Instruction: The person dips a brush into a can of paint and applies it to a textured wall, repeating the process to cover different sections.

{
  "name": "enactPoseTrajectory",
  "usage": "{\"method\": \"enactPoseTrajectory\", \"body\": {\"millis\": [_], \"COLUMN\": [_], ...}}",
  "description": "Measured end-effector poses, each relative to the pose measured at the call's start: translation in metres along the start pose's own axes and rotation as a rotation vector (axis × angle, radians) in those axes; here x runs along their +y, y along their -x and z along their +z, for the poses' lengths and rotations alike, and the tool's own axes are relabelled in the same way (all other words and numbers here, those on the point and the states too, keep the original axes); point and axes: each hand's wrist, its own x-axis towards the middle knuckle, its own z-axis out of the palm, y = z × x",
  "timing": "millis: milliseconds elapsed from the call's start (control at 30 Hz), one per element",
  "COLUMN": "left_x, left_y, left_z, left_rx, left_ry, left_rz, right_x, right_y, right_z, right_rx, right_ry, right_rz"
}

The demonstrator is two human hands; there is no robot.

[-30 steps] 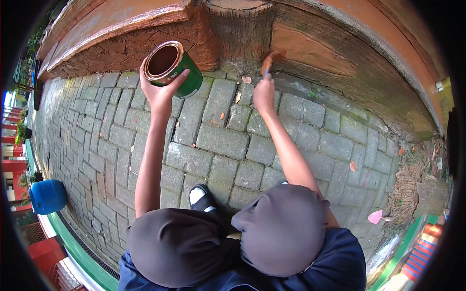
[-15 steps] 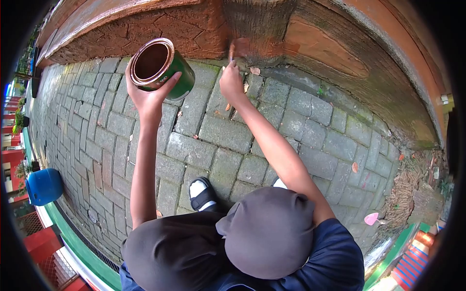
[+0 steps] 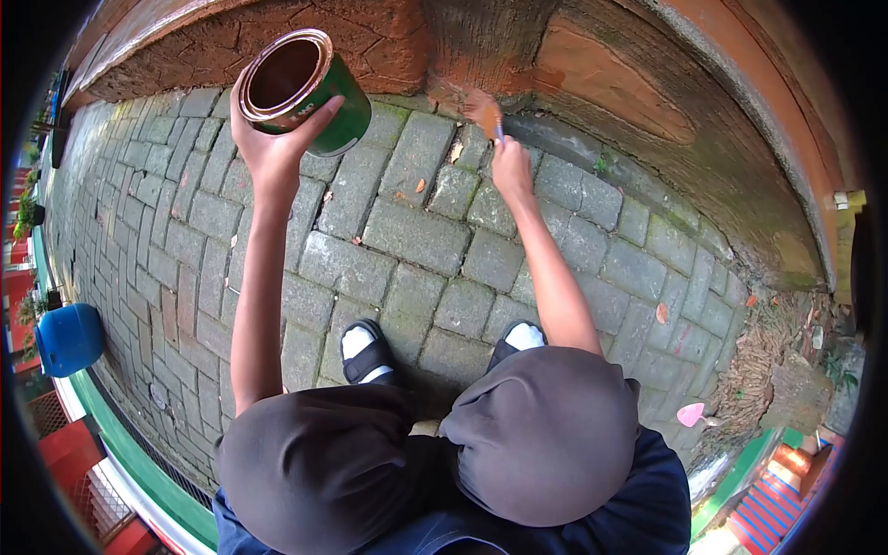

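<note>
My left hand is wrapped round a green paint can, which tilts so its brown-coated inside shows. In my right hand is a paintbrush, gripped by the handle and blurred at the bristles. Its bristles overlap the foot of a textured, trunk-like column, where brown-orange paint shows in patches. Left of the column runs a reddish-brown wall with carved lines. The panel on the right bears an orange oval patch.
Grey paving blocks with scattered dry leaves lie underfoot. A blue barrel stands at the far left. On the right are a pink trowel-shaped thing and a clump of roots by the wall's end.
My right hand and the brush have swung right and slightly down along the column's foot. The can sits a little higher in view. My right foot now shows fully.
</note>
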Motion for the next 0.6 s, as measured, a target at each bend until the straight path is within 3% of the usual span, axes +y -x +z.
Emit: {"method": "enactPoseTrajectory", "body": {"millis": [100,167,267,333,400,567,600], "left_x": [-0.001,-0.003,-0.002,-0.001,0.001,0.003,0.005], "left_y": [-0.001,0.002,-0.002,-0.001,0.0,0.004,0.006], "left_z": [0.0,0.005,0.014,0.015,0.014,-0.002,-0.006], "left_rx": [-0.02,-0.038,-0.03,-0.04,-0.051,-0.041,-0.049], "left_ry": [-0.078,-0.061,-0.018,-0.028,-0.04,-0.076,-0.103], "left_rz": [0.045,0.021,0.036,0.021,0.003,-0.024,-0.017], "right_x": [0.048,0.061,0.035,0.003,-0.048,-0.129,-0.133], "right_y": [-0.009,-0.022,-0.02,-0.009,0.001,0.002,-0.006], "right_z": [-0.03,-0.047,-0.026,0.002,0.024,0.089,0.093], "right_rx": [0.24,0.235,0.248,0.1,0.035,-0.212,-0.211], "right_ry": [-0.034,0.07,-0.029,-0.028,-0.123,0.005,-0.028], "right_rz": [0.06,0.1,0.096,-0.003,0.054,-0.364,-0.301]}}
